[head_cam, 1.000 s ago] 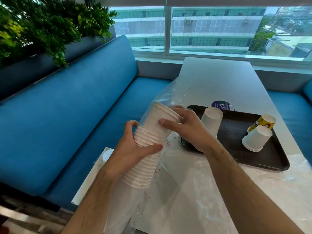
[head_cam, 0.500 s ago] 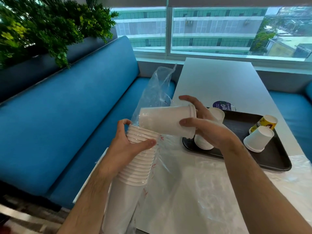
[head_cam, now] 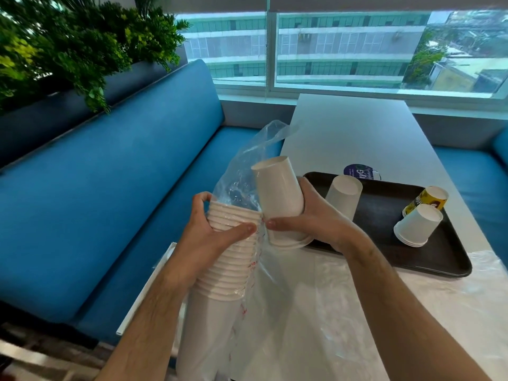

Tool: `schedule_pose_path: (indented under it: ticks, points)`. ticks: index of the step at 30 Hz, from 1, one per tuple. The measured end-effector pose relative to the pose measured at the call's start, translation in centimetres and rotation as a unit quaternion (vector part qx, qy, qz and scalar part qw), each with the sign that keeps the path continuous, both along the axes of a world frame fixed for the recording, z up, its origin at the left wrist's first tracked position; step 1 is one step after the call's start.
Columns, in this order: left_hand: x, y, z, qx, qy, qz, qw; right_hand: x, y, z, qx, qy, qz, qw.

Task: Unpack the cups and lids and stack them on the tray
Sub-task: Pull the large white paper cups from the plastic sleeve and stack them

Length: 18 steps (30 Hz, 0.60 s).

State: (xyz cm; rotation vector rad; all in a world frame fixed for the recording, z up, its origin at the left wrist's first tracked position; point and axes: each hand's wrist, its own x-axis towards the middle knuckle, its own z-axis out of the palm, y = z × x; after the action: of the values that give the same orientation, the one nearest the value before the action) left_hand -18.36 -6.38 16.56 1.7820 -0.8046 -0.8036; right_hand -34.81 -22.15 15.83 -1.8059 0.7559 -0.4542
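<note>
Two bare forearms coming in from the bottom, no sleeves, watch or rings anywhere. Left hand (head_cam: 217, 232) and right hand (head_cam: 316, 218) are both ungloved, nails short and plain, light hair on the arms.

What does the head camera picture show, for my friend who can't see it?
A person's right hand holds one upside-down white paper cup, while the left hand grips a tall stack of cups in a clear plastic bag. Beside them, a dark tray on a white table holds more upturned cups.

Left hand (head_cam: 209, 229) grips bagged cup stack (head_cam: 233, 254); right hand (head_cam: 316, 218) holds inverted cup (head_cam: 277, 188).
</note>
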Motion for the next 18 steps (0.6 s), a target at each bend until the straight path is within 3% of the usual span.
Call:
schedule_pose_path:
  ticks: [6,12,18]
  points:
    - [0.0,-0.2,-0.2,0.002,-0.010,-0.005,1.000,0.4,0.5,-1.1,-0.012,-0.012,-0.068,0.998]
    - [-0.1,-0.6,-0.3,-0.001,-0.006,-0.003,1.000,0.5,0.9,-1.8,0.037,-0.076,-0.087,0.993]
    - [0.1,-0.7,-0.5,-0.001,-0.006,-0.005,1.000,-0.1,0.3,-2.3,-0.015,-0.046,-0.122,0.991]
